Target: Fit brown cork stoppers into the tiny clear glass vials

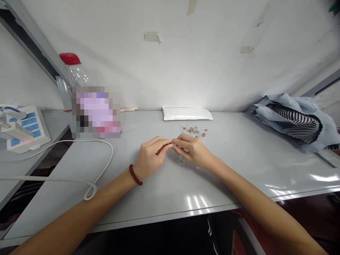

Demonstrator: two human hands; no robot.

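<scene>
Both the left hand (151,157) and right hand (195,152) have their fingers narrowed around a tiny piece (173,144) (too hidden to identify). Wrists braced on the counter (159,198) would steady them. Small brown-and-clear trinkets (195,131) lie near, at two o'clock. No writing is legible.

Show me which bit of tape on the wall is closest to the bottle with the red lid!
The leftmost piece of tape. It is nearest the red-capped bottle; the other pieces all sit farther right.
</scene>
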